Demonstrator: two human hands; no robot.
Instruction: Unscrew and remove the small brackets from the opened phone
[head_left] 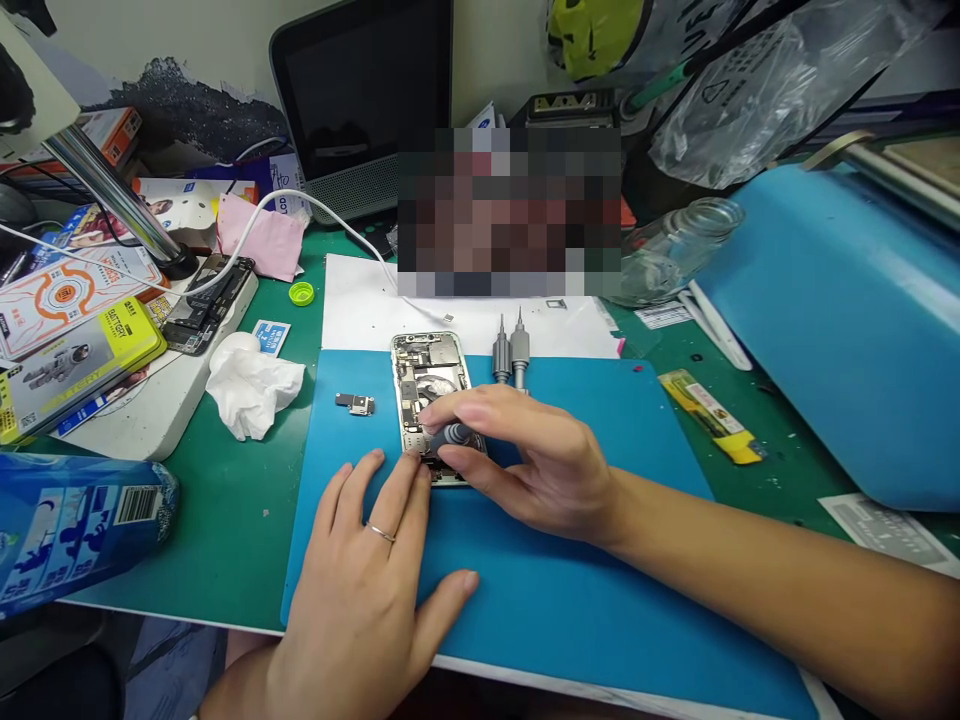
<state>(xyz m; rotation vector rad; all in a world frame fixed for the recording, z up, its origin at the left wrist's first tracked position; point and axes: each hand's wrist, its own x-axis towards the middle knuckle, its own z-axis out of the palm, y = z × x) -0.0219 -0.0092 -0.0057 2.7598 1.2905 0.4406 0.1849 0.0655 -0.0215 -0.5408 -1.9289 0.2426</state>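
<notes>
while on phone (pixel 429 385): both hands (pixel 525 455)

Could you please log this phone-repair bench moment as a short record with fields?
Surface: blue mat on a green table
Centre item: opened phone, internals exposed
Left hand: flat on the mat, fingertips at the phone's near end
Right hand: fingers on a grey screwdriver held over the phone
Spare tools: two screwdrivers beside the phone
Loose part: small component to the phone's left
Nearby: crumpled tissue
</notes>
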